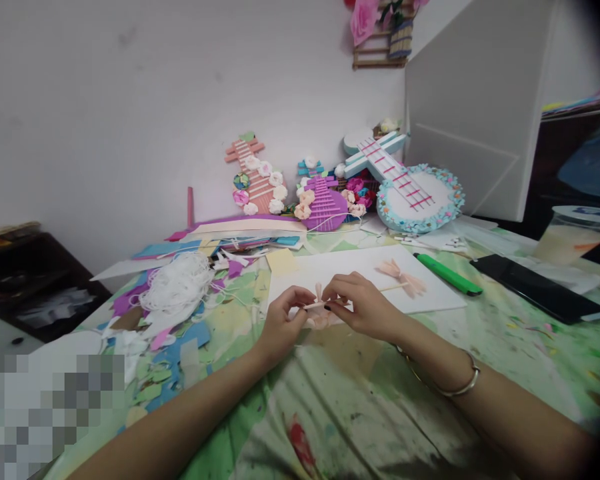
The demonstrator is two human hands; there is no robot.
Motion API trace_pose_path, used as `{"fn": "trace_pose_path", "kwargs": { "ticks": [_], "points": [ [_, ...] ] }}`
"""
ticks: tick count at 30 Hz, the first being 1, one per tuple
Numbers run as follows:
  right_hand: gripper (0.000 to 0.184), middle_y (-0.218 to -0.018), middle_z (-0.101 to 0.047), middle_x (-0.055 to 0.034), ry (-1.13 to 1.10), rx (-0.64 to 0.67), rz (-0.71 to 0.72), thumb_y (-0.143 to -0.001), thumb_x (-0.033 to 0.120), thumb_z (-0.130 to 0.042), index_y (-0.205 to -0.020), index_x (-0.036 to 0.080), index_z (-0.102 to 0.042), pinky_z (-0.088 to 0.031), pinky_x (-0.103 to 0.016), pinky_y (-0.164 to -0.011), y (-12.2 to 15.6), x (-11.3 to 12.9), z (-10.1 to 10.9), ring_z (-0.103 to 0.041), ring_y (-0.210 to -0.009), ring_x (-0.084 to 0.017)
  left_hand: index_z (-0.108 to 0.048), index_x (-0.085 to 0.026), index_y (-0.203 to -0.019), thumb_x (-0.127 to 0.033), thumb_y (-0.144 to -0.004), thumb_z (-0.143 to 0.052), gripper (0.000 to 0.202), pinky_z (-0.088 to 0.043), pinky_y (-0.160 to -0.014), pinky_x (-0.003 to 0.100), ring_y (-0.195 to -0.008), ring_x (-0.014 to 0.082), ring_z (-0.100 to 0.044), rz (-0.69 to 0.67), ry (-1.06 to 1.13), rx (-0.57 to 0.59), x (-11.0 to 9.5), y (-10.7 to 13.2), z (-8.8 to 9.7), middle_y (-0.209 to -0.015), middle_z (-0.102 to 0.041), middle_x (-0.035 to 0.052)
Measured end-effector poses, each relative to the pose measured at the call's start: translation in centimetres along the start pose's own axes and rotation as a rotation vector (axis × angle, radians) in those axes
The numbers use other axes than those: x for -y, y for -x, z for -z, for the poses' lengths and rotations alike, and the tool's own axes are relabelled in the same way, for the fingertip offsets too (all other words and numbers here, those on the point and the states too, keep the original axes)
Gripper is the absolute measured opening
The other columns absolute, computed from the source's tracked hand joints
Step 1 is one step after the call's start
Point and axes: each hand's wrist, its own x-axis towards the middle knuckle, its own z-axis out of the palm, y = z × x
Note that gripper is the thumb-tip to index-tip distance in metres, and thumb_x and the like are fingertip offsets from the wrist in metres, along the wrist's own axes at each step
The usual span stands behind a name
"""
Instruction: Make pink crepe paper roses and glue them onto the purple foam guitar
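The pale pink piece is thin, and I see it in the head view between the two hands, above the near edge of the white board, which lies in the middle of the table. The left hand pinches it, its fingers narrow; the right hand also pinches it, close beside. The fingers cover a part, so its full shape I cannot tell. Toward the right corner of the board lies a pink bow-shaped piece, and a green cutter is just beyond this corner. Nearer to the right edge of the table I see a black phone and a plastic cup. Toward the left edge there is a tangle of white string among paper scraps. Along the far edge, decorated model instruments stand near the wall.
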Motion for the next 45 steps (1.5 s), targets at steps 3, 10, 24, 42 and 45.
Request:
{"fn": "trace_pose_path", "kwargs": {
  "ticks": [3, 10, 24, 42, 45],
  "points": [
    [0.007, -0.084, -0.063, -0.0024, -0.002, -0.003, 0.005, -0.082, 0.012, -0.055, -0.086, 0.018, -0.056, -0.031, -0.028, -0.072, 0.0, -0.1, 0.0, -0.056, -0.074, -0.013, -0.058, -0.017, -0.083, -0.005, -0.066, -0.046, 0.024, -0.045, -0.079, 0.027, -0.084, 0.0149, -0.058, 0.004, 0.004, 0.008, -0.1, 0.0, 0.0, -0.083, -0.060, 0.0020],
    [0.010, -0.085, -0.063, -0.0005, -0.021, -0.030, 0.001, -0.081, 0.010, -0.056, -0.086, 0.018, -0.054, -0.029, -0.029, -0.075, 0.1, -0.2, -0.1, -0.056, -0.072, -0.012, -0.058, -0.017, -0.088, -0.008, -0.068, -0.052, 0.022, -0.044, -0.079, 0.028, -0.085, 0.0162, -0.057, -0.010, 0.018, 0.053, -0.7, 0.2, 0.2, -0.086, -0.059, 0.0033],
    [0.009, -0.078, -0.061, 0.0004, -0.017, -0.048, 0.058, -0.080, 0.011, -0.056, -0.081, 0.018, -0.052, -0.027, -0.030, -0.075, 0.0, -0.2, -0.2, -0.053, -0.073, -0.012, -0.058, -0.016, -0.086, -0.021, -0.075, -0.061, 0.012, -0.043, -0.076, 0.026, -0.081, 0.0151, -0.055, -0.010, -0.018, 0.051, -1.2, 0.1, 0.1, -0.083, -0.058, 0.0034],
    [0.008, -0.081, -0.062, -0.0009, 0.024, -0.061, 0.059, -0.082, 0.013, -0.055, -0.082, 0.018, -0.050, -0.026, -0.030, -0.075, 0.0, -0.2, -0.7, -0.054, -0.072, -0.013, -0.057, -0.016, -0.083, -0.022, -0.071, -0.064, 0.015, -0.045, -0.071, 0.025, -0.075, 0.0133, -0.055, 0.044, 0.057, -0.017, -1.4, 0.2, -0.1, -0.078, -0.057, 0.0016],
    [0.009, -0.080, -0.061, -0.0003, 0.023, -0.065, 0.068, -0.081, 0.012, -0.056, -0.082, 0.019, -0.049, -0.026, -0.030, -0.075, 0.0, -0.2, -0.9, -0.054, -0.072, -0.013, -0.057, -0.016, -0.084, -0.021, -0.070, -0.064, 0.016, -0.045, -0.071, 0.025, -0.074, 0.0127, -0.055, 0.062, 0.070, -0.013, -1.3, 0.2, -0.1, -0.078, -0.058, 0.0013]
  ]
}}
